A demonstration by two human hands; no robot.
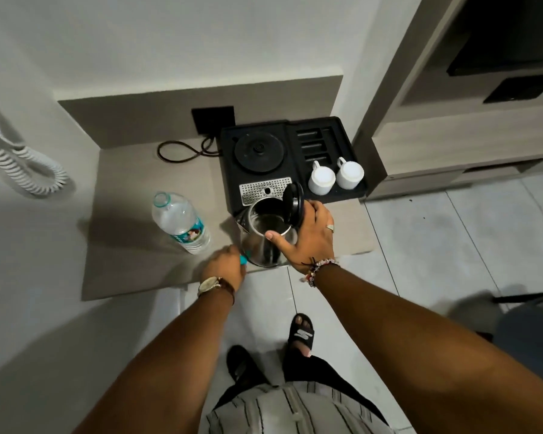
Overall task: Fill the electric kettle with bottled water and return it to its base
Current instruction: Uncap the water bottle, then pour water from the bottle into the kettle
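Observation:
A steel electric kettle (pixel 261 242) stands on the beige counter near its front edge, its black lid (pixel 293 203) flipped up. My right hand (pixel 308 236) grips the kettle at the handle side, thumb on the rim. The round black kettle base (pixel 259 151) sits bare in a black tray (pixel 351 191) behind it. A clear water bottle (pixel 179 222) stands uncapped to the kettle's left. My left hand (pixel 226 267) rests on the counter beside the kettle, fingers closed on a small teal bottle cap (pixel 243 260).
Two white cups (pixel 336 177) stand upside down in the tray's right part. A black cord (pixel 182 150) runs to a wall socket (pixel 213 119). A coiled white cord (pixel 22 166) hangs at the left. White floor tiles and my sandalled feet lie below the counter edge.

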